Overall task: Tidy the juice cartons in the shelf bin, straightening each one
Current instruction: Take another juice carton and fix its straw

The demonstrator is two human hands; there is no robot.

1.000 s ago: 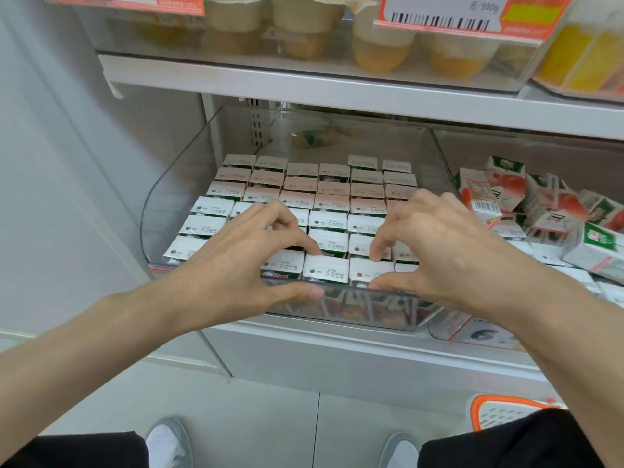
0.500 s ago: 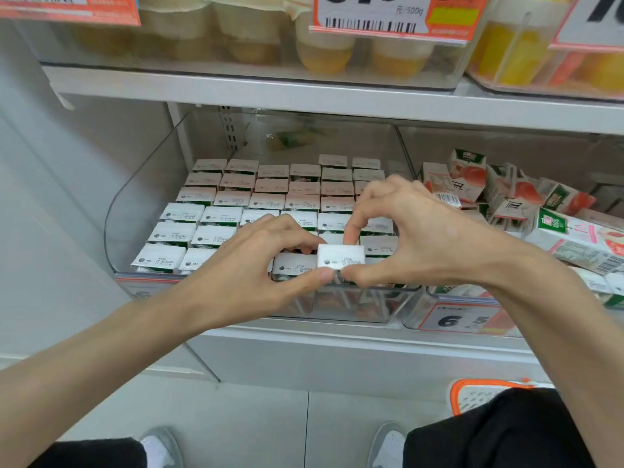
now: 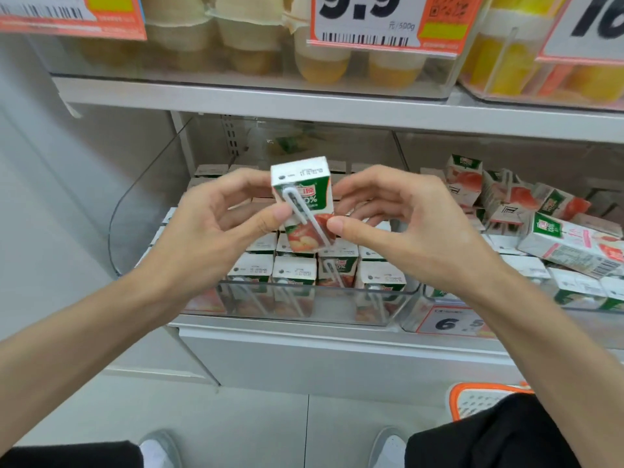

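A small juice carton (image 3: 305,194), white-topped with a green and red front and a straw taped across it, is lifted upright above the clear shelf bin (image 3: 317,300). My left hand (image 3: 216,228) pinches its left side with thumb in front and fingers behind. My right hand (image 3: 401,228) pinches its right side the same way. Below, several cartons (image 3: 293,270) stand in neat rows in the bin, with a gap in the front rows under the lifted carton.
A second bin on the right holds several cartons (image 3: 570,244) lying tumbled at odd angles. A 6.5 price tag (image 3: 456,322) hangs on its front. The upper shelf (image 3: 337,109) carries fruit cups close overhead. An orange-rimmed basket (image 3: 479,398) sits by my right leg.
Both hands have pulled one carton up out of the front rows and raised it clear above the bin. The camera has moved closer.
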